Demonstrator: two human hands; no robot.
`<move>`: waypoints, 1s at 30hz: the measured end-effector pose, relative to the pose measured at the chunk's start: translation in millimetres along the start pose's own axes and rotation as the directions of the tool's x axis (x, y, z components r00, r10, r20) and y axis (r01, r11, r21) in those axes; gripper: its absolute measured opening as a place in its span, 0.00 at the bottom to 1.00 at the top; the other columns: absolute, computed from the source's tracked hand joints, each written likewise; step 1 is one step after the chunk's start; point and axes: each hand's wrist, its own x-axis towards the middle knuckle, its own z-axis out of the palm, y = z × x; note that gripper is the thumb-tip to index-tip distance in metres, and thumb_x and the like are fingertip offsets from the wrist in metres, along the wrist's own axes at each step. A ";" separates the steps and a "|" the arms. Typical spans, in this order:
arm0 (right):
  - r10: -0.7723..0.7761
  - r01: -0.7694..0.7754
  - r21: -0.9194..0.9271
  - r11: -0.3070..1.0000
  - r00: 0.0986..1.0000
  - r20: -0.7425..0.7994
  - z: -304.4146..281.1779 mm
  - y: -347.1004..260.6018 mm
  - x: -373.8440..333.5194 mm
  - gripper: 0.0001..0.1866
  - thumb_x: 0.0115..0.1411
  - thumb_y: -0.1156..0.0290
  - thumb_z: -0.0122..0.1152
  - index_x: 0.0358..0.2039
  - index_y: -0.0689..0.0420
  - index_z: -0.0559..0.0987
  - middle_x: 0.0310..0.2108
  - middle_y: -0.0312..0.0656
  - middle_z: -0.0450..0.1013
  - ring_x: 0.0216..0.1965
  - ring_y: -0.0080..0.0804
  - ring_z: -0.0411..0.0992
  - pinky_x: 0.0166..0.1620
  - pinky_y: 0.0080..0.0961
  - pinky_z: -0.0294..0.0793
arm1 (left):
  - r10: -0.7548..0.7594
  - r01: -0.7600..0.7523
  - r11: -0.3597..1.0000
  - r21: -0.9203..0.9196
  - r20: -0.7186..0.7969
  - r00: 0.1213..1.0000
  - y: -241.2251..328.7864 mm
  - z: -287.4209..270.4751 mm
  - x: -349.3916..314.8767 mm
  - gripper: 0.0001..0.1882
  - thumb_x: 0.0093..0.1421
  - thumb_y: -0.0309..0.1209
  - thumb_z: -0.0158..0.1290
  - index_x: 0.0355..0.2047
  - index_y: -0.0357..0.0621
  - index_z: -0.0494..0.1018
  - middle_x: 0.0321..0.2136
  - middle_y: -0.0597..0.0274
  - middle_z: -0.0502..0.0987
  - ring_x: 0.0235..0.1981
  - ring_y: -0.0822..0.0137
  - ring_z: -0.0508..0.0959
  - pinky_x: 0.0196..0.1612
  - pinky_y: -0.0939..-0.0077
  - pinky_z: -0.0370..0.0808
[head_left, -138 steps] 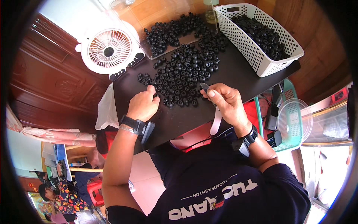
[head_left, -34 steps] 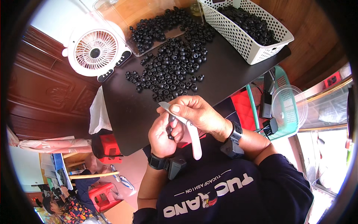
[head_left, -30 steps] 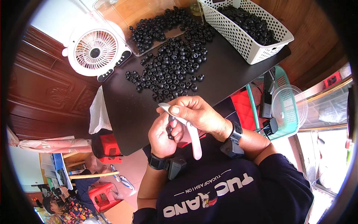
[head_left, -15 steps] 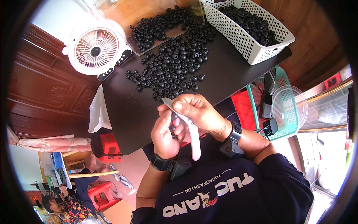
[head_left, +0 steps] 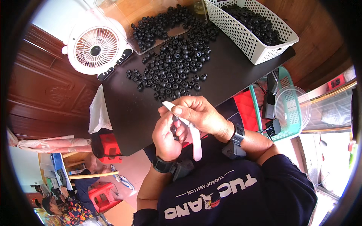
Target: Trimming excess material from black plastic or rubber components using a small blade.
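My right hand [head_left: 201, 115] is closed round a folding knife [head_left: 197, 145] with a pale pink handle, its thumb lying along the blade. The handle points down toward my body, and the short blade reaches over the fingers of my left hand [head_left: 166, 139]. That hand is curled palm up, with a few small round black parts [head_left: 174, 130] held against its fingers. What the blade touches is hidden behind my fingers. Just beyond both hands, a heap of the same black bead-like parts [head_left: 173, 69], with holes in them, lies on the dark table [head_left: 130, 113].
A clear plastic tray [head_left: 120, 19] at the far side holds more black parts. The white perforated basket [head_left: 260, 56] at the far right is full of them. A white fan [head_left: 96, 51] stands far left. Right of the table is a green basket [head_left: 290, 109] with cables.
The knife blade has tilted slightly and its tip has dropped a little toward me; it now catches more light. Both hands stay in nearly the same place.
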 end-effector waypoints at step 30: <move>-0.071 0.071 0.046 0.996 0.997 -0.005 -1.6 6.7 -0.7 0.14 0.65 0.64 0.52 0.34 0.63 0.78 0.42 0.47 0.76 0.33 0.23 0.74 0.36 0.19 0.76 | 0.026 -0.030 0.999 -0.040 -0.098 0.995 -6.6 8.0 -1.2 0.16 0.64 0.43 0.40 0.22 0.48 0.62 0.14 0.72 0.62 0.12 0.77 0.61 0.15 0.83 0.55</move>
